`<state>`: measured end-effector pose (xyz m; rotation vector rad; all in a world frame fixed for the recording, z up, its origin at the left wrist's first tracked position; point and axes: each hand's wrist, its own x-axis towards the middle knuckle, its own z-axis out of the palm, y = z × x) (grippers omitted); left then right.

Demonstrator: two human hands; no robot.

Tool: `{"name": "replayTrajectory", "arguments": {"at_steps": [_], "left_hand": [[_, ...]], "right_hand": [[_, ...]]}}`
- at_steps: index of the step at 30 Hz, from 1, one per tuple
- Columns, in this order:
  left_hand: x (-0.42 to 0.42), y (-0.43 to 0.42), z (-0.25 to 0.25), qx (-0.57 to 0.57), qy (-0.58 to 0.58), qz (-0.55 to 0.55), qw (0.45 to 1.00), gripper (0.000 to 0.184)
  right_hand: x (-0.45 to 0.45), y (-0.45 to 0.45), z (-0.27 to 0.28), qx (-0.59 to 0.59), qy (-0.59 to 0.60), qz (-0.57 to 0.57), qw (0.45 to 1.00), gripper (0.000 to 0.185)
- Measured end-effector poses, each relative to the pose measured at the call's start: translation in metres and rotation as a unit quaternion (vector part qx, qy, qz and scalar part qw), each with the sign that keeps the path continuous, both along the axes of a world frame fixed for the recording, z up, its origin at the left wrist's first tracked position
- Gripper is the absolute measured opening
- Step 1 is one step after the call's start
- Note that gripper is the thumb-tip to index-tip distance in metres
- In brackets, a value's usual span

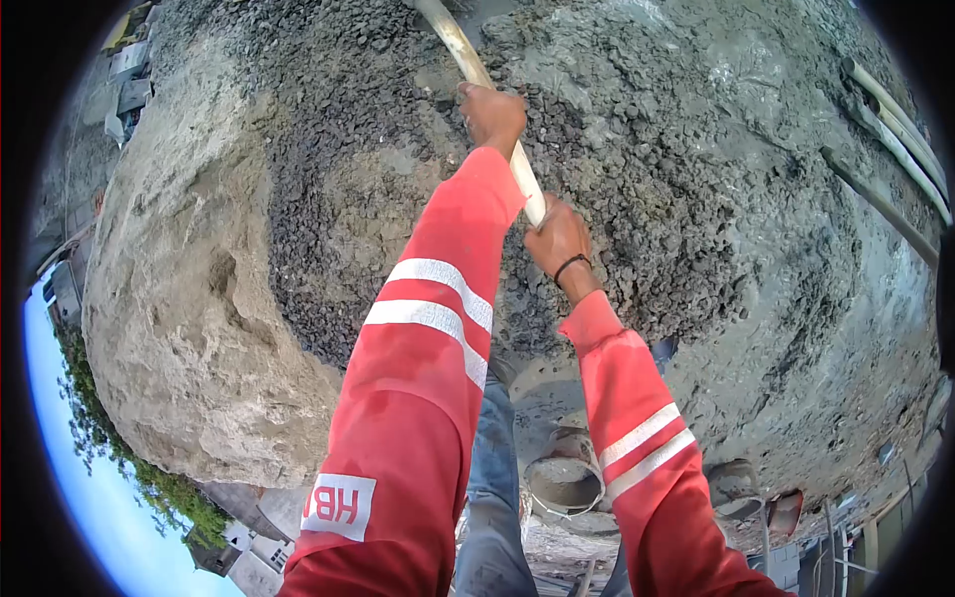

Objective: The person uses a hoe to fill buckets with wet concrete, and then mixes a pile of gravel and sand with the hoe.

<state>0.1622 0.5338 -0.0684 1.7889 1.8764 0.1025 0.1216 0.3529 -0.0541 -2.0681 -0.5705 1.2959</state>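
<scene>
A pale wooden handle (465, 50) runs from the top centre down to the middle of the view. My left hand (493, 117) is closed round it partway along. Near its lower end, my right hand (560, 239), with a dark band at the wrist, grips it too. The handle's far end reaches the top edge, where wet grey mix hides whatever is on it. Under and around both hands lies dark, lumpy gravel mix (657, 239) with wet grey patches.
A large sand pile (199, 328) rises at the left. Pipes or poles (900, 149) lie at the far right, with another pole (880, 204) beside them. Buckets (564, 483) stand near my legs (492, 497), one more (734, 486) to the right.
</scene>
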Motion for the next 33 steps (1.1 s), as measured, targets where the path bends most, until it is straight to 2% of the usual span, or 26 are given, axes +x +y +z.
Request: {"name": "replayTrajectory", "arguments": {"at_steps": [2, 4, 6, 7, 8, 9, 12, 13, 14, 15, 17, 19, 21, 22, 23, 24, 26, 27, 28, 29, 31, 32, 33], "left_hand": [[-0.026, 0.005, -0.002, -0.013, 0.001, 0.001, 1.0, 0.062], [0.002, 0.021, 0.016, -0.019, -0.014, -0.016, 1.0, 0.061], [0.012, 0.018, 0.037, -0.059, 0.052, -0.036, 0.996, 0.057], [0.019, 0.011, 0.043, -0.032, 0.052, -0.072, 0.996, 0.056], [0.027, 0.001, 0.043, -0.06, 0.049, -0.089, 0.993, 0.059], [0.037, -0.012, 0.044, -0.087, 0.046, -0.105, 0.99, 0.062], [0.05, -0.087, 0.037, -0.126, 0.037, -0.143, 0.981, 0.056], [0.05, -0.115, 0.036, -0.128, 0.056, -0.149, 0.979, 0.044], [0.051, -0.141, 0.032, -0.123, 0.057, -0.137, 0.981, 0.046], [0.048, -0.165, 0.032, -0.12, 0.063, -0.123, 0.983, 0.049], [0.039, -0.198, 0.046, -0.196, 0.031, -0.084, 0.976, 0.051], [0.024, -0.232, 0.036, -0.265, -0.006, -0.031, 0.964, 0.041], [0.019, -0.268, 0.066, -0.364, -0.132, 0.052, 0.92, 0.032], [0.009, -0.297, 0.074, -0.376, -0.183, 0.076, 0.905, 0.028], [0.004, -0.318, 0.096, -0.377, -0.141, 0.057, 0.914, 0.025], [-0.012, -0.35, 0.087, -0.346, -0.129, 0.01, 0.929, 0.029], [-0.027, -0.379, 0.135, -0.308, -0.142, -0.012, 0.941, 0.027], [-0.029, -0.376, 0.155, -0.307, -0.146, -0.012, 0.94, 0.027], [-0.032, -0.37, 0.173, -0.363, -0.242, 0.055, 0.898, 0.025], [-0.036, -0.363, 0.188, -0.414, -0.331, 0.121, 0.839, 0.023], [-0.025, -0.327, 0.194, -0.403, -0.392, 0.16, 0.812, 0.019], [-0.018, -0.3, 0.189, -0.385, -0.447, 0.145, 0.794, 0.017], [-0.004, -0.267, 0.188, -0.331, -0.467, 0.12, 0.811, 0.018]], "right_hand": [[-0.002, -0.002, 0.03, -0.032, -0.006, 0.007, 0.999, 0.039], [0.008, 0.013, 0.053, -0.029, -0.03, -0.013, 0.999, 0.036], [0.002, 0.013, 0.07, -0.043, -0.027, -0.016, 0.999, 0.034], [0.001, 0.011, 0.069, 0.003, 0.011, -0.075, 0.997, 0.033], [-0.002, 0.008, 0.064, 0.049, 0.05, -0.132, 0.989, 0.032], [-0.013, 0.0, 0.056, 0.13, 0.127, -0.227, 0.957, 0.025], [-0.002, -0.062, 0.073, 0.108, 0.217, -0.279, 0.929, 0.026], [-0.002, -0.09, 0.068, 0.087, 0.187, -0.279, 0.938, 0.023], [0.001, -0.12, 0.067, 0.011, 0.237, -0.301, 0.924, 0.015], [0.005, -0.145, 0.073, 0.043, 0.245, -0.276, 0.928, 0.007], [0.002, -0.183, 0.095, -0.005, 0.381, -0.35, 0.856, 0.007], [-0.003, -0.209, 0.14, -0.029, 0.414, -0.42, 0.807, 0.011], [-0.008, -0.251, 0.175, -0.012, 0.461, -0.463, 0.757, 0.013], [-0.012, -0.267, 0.199, -0.021, 0.449, -0.46, 0.766, 0.012], [-0.02, -0.285, 0.22, -0.031, 0.436, -0.46, 0.773, 0.012], [-0.033, -0.306, 0.235, -0.014, 0.43, -0.452, 0.781, 0.013], [-0.054, -0.348, 0.251, 0.004, 0.419, -0.441, 0.794, 0.015], [-0.064, -0.37, 0.248, -0.017, 0.335, -0.367, 0.868, 0.015], [-0.067, -0.378, 0.244, -0.038, 0.248, -0.286, 0.925, 0.016], [-0.059, -0.364, 0.247, -0.038, 0.25, -0.287, 0.924, 0.016], [-0.028, -0.325, 0.233, -0.017, 0.014, -0.122, 0.992, 0.018], [-0.012, -0.299, 0.218, -0.021, 0.012, -0.132, 0.991, 0.035], [0.005, -0.273, 0.193, -0.023, -0.021, -0.101, 0.994, 0.036]]}}
